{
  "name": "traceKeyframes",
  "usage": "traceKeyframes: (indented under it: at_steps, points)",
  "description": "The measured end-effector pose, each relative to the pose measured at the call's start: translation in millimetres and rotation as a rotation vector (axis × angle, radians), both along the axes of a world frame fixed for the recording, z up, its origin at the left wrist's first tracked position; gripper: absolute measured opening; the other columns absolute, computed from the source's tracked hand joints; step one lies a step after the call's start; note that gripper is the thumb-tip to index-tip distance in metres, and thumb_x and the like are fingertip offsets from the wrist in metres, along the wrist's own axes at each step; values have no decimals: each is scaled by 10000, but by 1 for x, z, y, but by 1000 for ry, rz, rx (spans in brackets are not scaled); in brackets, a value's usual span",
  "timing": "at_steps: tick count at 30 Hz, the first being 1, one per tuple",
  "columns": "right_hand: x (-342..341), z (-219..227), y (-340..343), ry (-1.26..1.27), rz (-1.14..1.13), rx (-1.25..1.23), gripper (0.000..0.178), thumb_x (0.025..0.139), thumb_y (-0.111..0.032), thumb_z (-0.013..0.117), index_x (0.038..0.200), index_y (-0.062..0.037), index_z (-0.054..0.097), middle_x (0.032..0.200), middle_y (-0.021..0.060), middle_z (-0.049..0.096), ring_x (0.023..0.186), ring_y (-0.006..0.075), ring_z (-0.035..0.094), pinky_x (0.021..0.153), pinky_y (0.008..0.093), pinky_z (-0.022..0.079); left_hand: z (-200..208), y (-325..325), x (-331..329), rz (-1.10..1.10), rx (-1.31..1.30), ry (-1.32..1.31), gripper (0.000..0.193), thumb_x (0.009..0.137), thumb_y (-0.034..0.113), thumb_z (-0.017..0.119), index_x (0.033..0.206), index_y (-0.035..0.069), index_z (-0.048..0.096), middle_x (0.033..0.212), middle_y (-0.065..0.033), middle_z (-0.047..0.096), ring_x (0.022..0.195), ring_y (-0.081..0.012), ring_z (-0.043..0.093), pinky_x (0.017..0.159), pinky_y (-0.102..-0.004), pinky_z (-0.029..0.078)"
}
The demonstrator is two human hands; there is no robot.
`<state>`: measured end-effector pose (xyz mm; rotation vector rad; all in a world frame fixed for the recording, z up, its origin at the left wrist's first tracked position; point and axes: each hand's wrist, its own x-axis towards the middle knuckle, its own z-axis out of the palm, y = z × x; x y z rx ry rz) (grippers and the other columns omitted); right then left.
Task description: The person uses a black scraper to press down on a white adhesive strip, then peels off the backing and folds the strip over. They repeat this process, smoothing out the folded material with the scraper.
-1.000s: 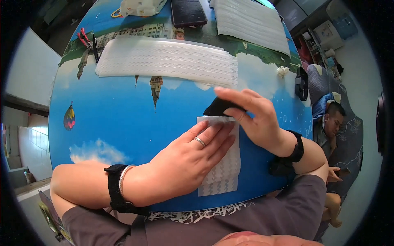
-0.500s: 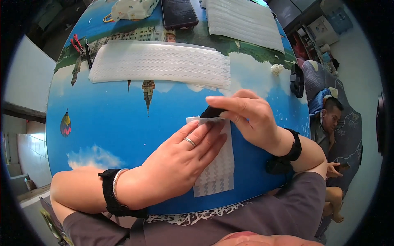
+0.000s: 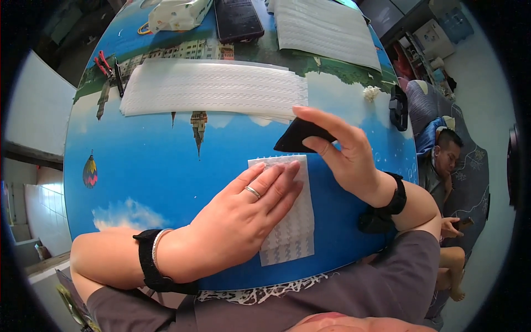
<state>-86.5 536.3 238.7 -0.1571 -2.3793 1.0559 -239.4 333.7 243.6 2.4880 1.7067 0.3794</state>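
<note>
My left hand lies flat on a narrow white sheet, its fingers stretched toward the far end and pressing it to the table. Rows of small grey marks run across this sheet, and a row of tiny points shows along its far edge. Between the thumb and fingers of my right hand is a flat black piece with a slanted edge. I cannot tell its exact kind. It is raised just beyond the sheet's far edge, apart from it.
A stack of long white sheets lies beyond my hands, with another stack at the far right. Around them are a phone, a soft white pack, red-handled pliers and a black strap. A person reclines at right.
My right hand has lifted the black piece up and away from the sheet's far edge, uncovering that edge. My left hand stays in place on the sheet.
</note>
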Motion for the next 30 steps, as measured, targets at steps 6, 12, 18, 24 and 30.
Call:
traceKeyframes:
  at_steps: [6,12,18,24,30]
  points:
    - [6,8,1,-162,74,92,479,974,37,664,1439,-69,625,1334,88,709,1115,206,696,996,325,535,2,-1,-1,-2,-14,-13,657,867,126,542,1510,-1,512,1607,-231,418,1505,-352,389,1245,-498,317]
    - [-4,2,6,63,-117,-401,523,1015,10,639,1520,-77,534,1354,43,692,1156,142,655,1047,300,493,5,2,-2,50,20,-53,682,848,89,596,1522,34,507,1612,-236,404,1486,-361,405,1248,-517,311]
    - [6,16,31,-72,-77,-571,478,1008,-78,695,1466,-62,560,1348,16,689,1199,118,631,1045,280,481,7,8,-3,75,-22,-16,694,859,139,645,1534,71,503,1587,-226,429,1450,-374,435,1245,-531,307]
    - [24,72,57,-679,583,-485,316,954,-122,771,1263,-81,715,1310,33,713,1180,192,672,1002,298,498,1,11,-11,83,30,-68,646,886,184,613,1513,56,526,1584,-204,443,1442,-360,449,1238,-524,315]
    - [21,59,23,-771,991,-104,177,942,-174,782,1110,-120,767,1263,79,719,1293,305,609,1066,451,409,11,9,-8,-4,87,-77,583,927,160,520,1476,-34,540,1613,-202,425,1452,-325,453,1225,-470,349]
